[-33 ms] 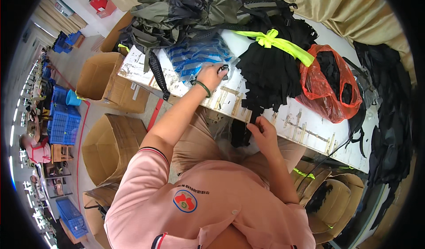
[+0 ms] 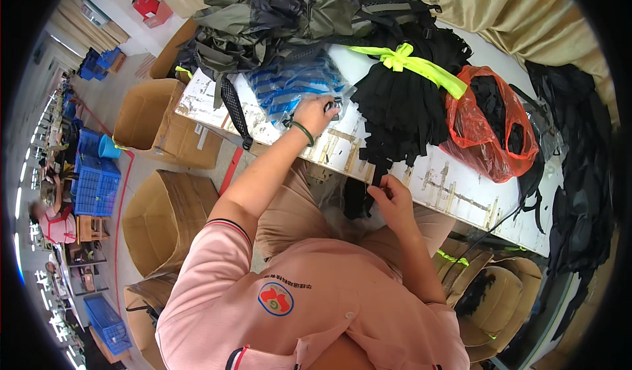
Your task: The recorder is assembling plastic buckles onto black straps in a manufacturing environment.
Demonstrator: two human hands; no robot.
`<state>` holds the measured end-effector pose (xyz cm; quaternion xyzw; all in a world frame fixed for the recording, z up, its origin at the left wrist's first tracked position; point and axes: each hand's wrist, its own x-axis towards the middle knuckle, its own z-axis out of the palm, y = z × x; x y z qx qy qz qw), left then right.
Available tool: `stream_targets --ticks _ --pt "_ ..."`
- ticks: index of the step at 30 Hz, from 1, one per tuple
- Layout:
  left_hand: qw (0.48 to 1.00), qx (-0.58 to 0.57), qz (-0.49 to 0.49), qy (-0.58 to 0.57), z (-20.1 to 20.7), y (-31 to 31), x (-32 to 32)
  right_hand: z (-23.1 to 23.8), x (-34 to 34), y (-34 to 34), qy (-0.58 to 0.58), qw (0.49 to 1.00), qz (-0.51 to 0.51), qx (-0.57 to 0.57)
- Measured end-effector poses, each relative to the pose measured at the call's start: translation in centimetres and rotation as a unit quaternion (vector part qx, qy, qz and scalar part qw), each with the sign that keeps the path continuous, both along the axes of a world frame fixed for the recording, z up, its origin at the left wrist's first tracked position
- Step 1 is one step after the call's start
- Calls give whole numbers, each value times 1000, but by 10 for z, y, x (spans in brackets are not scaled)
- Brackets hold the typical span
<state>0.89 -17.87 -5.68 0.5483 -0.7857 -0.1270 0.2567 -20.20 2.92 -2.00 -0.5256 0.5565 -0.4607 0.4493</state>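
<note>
My left hand rests on a clear plastic bag with blue stripes. Its fingers are closed round a small black plastic piece that looks like a buckle. At the table's front edge my right hand pinches a black webbing strap between thumb and fingers. That strap hangs from a big bundle of black straps, tied with a bright yellow band. The lower ends of some black straps hang below the edge, over my lap.
Dark olive bags are heaped at the back of the worn white table. A red plastic bag with black material stands right of the bundle. Open cardboard boxes stand on the floor at left, others at lower right. A person works far left.
</note>
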Motion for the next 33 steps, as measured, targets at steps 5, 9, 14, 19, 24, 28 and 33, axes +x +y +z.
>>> stream_targets --ticks 5,9,14,19,24,28,33 --pt "999 14 -37 6 5 5 0 6 -8 10 0 999 16 32" --pt "994 106 9 -19 21 -14 -12 -3 2 9 -43 997 15 65" --pt "984 116 46 -130 -3 -33 -14 -6 27 8 61 997 41 14" --pt "995 51 74 -41 -33 -30 -23 -31 17 22 -64 997 10 38" --pt "965 18 -23 261 12 22 -30 -32 4 21 -170 981 -66 73" --pt "723 398 -205 526 19 89 -29 8 13 8 -199 973 -76 90" --pt "593 509 -172 599 26 154 -38 17 16 1 -304 949 -12 83"
